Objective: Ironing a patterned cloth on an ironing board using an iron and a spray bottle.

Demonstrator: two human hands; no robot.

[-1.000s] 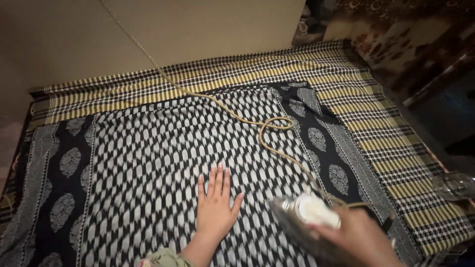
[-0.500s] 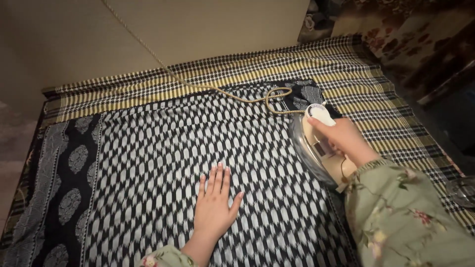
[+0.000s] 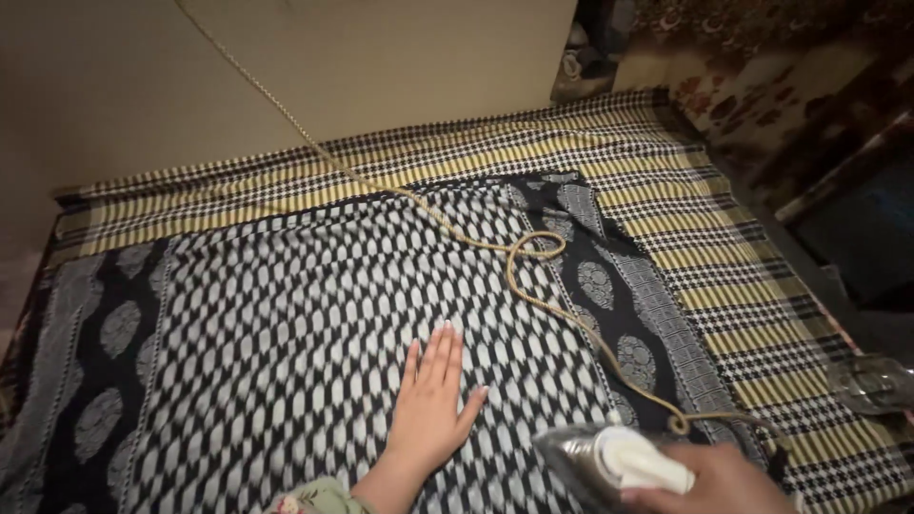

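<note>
— Where is the iron (image 3: 609, 462) sitting?
— Low on the patterned cloth (image 3: 314, 314), the right hand (image 3: 709, 481) gripping its handle, just right of the left hand (image 3: 430, 405).
— And that one?
— It is lying open, flat on the cloth

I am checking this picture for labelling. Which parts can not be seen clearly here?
- Iron, head view: blurred, its lower part cut off by the bottom edge.
- Right hand: mostly cut off by the bottom edge; its grip on the handle shows only in part.
- Cord: its far end leaves the top edge, so no plug is visible.
- Glass object: cut by the right edge, too dim to identify.
- Left hand: its forearm leaves the frame.
</note>
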